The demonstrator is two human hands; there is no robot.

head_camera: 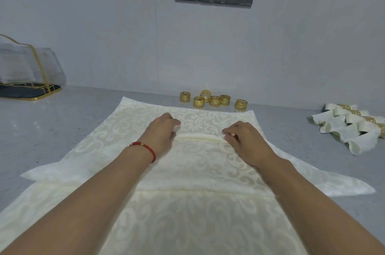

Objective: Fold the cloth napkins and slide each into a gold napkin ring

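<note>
A napkin [193, 163] edge is pinched by left hand [161, 133] and right hand [244, 142]; the fold is best kept level, with both grips even.

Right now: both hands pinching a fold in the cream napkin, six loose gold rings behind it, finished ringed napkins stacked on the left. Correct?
Not quite. The head view shows the finished ringed napkins on the right, not the left. The rest holds: left hand and right hand pinch a fold in the cream napkin, six loose gold rings behind it.
</note>
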